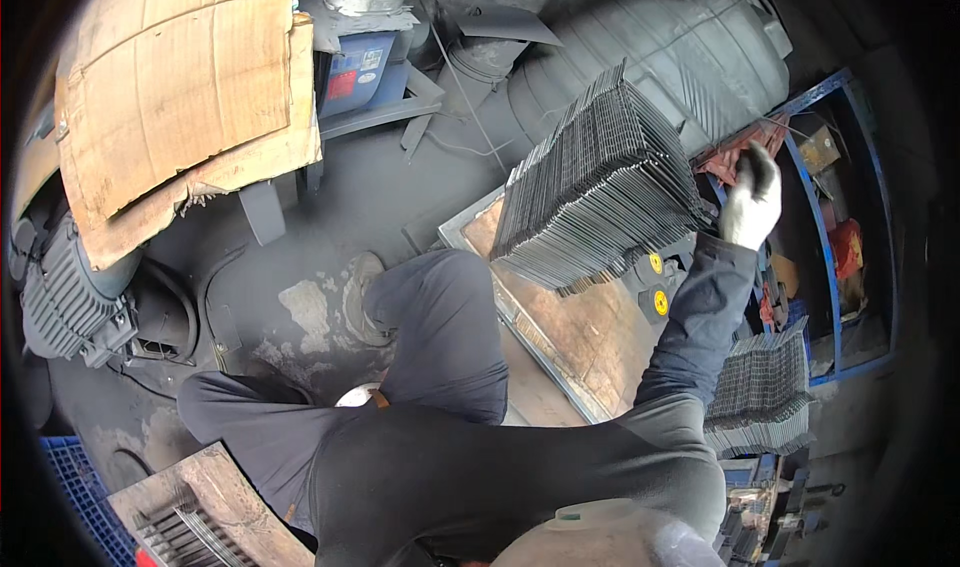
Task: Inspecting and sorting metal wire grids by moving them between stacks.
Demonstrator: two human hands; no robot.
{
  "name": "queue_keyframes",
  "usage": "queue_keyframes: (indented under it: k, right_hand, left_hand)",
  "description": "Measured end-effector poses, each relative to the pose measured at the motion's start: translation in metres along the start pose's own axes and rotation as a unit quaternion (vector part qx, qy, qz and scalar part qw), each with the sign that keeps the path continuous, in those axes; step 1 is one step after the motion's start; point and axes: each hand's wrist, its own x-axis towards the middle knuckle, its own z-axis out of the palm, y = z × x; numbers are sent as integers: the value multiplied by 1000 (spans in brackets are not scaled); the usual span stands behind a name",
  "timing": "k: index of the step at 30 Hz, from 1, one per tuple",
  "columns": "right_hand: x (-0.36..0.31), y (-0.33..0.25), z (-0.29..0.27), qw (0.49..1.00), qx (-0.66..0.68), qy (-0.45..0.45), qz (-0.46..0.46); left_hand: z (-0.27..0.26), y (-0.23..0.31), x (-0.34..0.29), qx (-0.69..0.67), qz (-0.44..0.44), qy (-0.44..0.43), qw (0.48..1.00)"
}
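Note:
My right hand [752, 202], in a whitish glove with dark fingertips, is raised beyond the right end of a tall stack of thin dark ridged plates [600, 187]. Its fingers are bent and apart, and I see nothing held in them. Just behind the fingertips lies a reddish cloth [735, 147]; whether they touch it I cannot tell. The plates lean in a tight row on a wooden board [585, 337] with a metal edge. My left arm and hand are hidden. A small white patch [358, 396] shows by my lap, too little to name.
A blue-framed shelf [818, 227] with mixed items stands at the right, a second plate stack [758, 387] below it. Cardboard [190, 97] covers something at upper left, above a finned motor [75, 287]. A large dark tank [650, 57] lies behind. Another board [225, 497] carries metal strips.

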Motion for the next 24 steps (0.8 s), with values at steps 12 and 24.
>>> queue_keyframes:
  k: [12, 24]
  right_hand:
    - [-9, -16, 16, 919, 243, 219, 221]
    - [-21, -29, 23, 745, 568, 73, 343]
  left_hand:
    - [97, -100, -64, 108, -61, -305, 944]
    - [114, -159, -86, -101, -41, -207, 972]
